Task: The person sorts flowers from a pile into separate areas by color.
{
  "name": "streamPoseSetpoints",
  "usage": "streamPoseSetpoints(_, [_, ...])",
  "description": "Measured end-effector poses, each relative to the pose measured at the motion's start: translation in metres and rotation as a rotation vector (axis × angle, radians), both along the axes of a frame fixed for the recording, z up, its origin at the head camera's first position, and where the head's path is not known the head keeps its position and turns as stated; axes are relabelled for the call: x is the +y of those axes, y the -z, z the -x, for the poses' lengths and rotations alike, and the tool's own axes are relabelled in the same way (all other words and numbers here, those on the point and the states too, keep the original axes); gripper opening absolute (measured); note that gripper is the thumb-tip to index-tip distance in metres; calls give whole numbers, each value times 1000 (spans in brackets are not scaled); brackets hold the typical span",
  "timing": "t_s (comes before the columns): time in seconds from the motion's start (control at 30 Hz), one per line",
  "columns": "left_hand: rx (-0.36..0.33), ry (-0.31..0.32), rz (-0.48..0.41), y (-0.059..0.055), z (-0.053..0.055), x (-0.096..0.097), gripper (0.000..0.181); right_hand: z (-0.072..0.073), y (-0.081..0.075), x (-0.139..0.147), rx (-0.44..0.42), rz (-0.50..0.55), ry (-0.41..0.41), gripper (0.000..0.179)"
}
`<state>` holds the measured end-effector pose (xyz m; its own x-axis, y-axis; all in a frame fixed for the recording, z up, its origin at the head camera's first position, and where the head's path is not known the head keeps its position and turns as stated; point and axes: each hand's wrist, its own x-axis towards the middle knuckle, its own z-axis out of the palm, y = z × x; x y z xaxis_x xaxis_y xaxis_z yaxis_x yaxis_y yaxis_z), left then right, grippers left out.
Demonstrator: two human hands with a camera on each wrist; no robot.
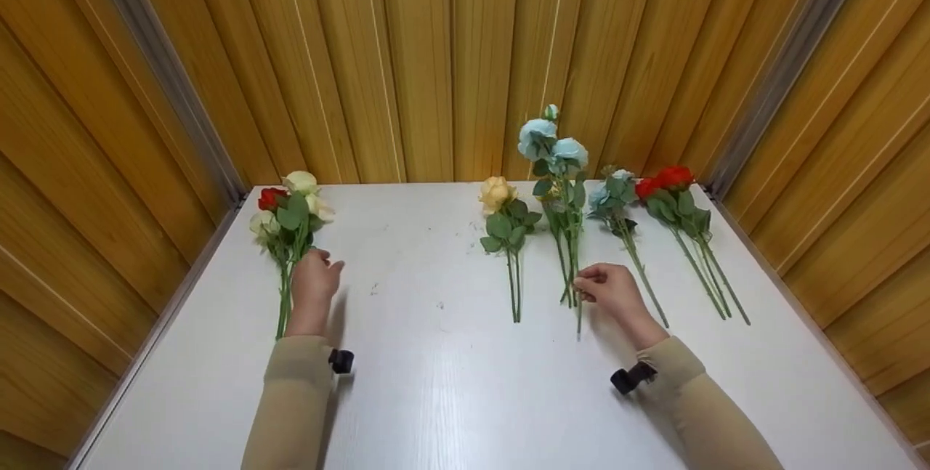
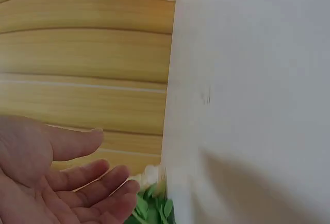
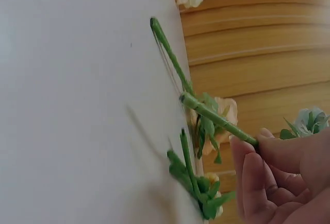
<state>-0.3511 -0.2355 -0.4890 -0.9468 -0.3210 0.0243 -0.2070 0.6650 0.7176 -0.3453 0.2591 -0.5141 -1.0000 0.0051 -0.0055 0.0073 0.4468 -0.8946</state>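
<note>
My right hand pinches the lower stem of a light blue rose spray between thumb and fingertips. In the right wrist view the green stem juts out past the fingers, raised off the table. Yellow flowers lie partly hidden behind this spray. At the left, my left hand is over the stems of a bunch with a red rose and cream roses. Its fingers look relaxed in the left wrist view, the palm holding nothing, with green leaves beyond the fingertips.
A peach rose lies in the middle of the white table. To the right are another light blue spray and red roses. Wooden panels wall the back and sides.
</note>
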Motion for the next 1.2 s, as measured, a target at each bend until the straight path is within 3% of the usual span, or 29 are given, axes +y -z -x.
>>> streamPoseSetpoints(0.13, [-48,-113,126,-1,-3,-25,55,5,-2,28,-33,-41,21,24])
streamPoseSetpoints(0.23, [-128,-150,196,1,-7,-37,67,10,-7,45,-51,-73,27,25])
streamPoseSetpoints(0.3, [-202,-120,226,4,-11,-43,70,13,-11,56,-70,-87,31,26])
streamPoseSetpoints(0.4, [-303,-25,237,8,-14,-48,63,17,-16,70,-95,-121,34,26])
streamPoseSetpoints(0.5, [-343,49,229,12,-15,-51,48,21,-20,83,-116,-161,46,25])
streamPoseSetpoints(0.67, [-332,91,239,17,-11,-46,42,27,-24,103,-145,-246,79,24])
streamPoseSetpoints(0.87, [-316,137,299,22,-8,-25,41,30,-19,112,-176,-328,99,21])
streamPoseSetpoints(1.1, [-253,197,338,22,-5,12,38,27,-11,110,-234,-253,93,10])
streamPoseSetpoints(1.2, [-237,198,362,21,-4,21,27,27,-10,108,-241,-301,81,14])
